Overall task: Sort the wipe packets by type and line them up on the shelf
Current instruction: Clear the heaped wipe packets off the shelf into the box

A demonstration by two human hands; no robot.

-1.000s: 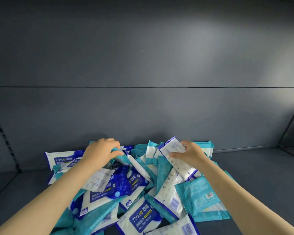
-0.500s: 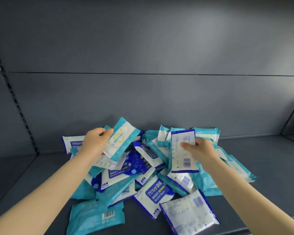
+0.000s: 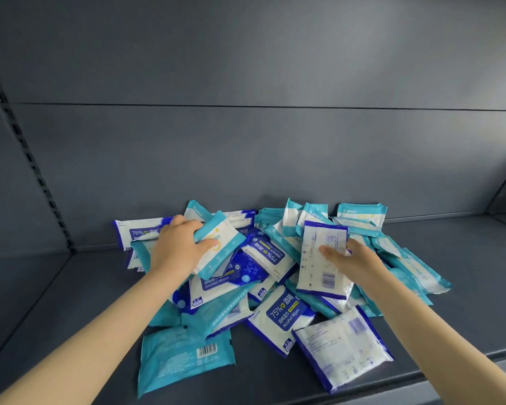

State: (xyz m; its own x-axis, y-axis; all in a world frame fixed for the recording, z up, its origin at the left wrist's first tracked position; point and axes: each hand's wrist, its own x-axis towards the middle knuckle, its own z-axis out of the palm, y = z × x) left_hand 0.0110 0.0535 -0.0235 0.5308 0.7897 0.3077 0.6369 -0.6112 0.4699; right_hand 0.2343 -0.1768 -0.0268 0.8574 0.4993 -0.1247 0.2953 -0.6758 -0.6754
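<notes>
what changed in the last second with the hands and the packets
The left hand pulled a teal-edged white wipe packet up out of the mixed heap of packets and now grips it. The right hand lifted its blue-edged white wipe packet and turned it upright, barcode towards the camera. The heap stays jumbled on the grey shelf; none lined up.

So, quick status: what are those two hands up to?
Left grip holds teal packet. Right grip holds blue-edged packet. Pile unsorted, nothing lined up.

Dark grey shelf — jumbled heap of wipe packets.
</notes>
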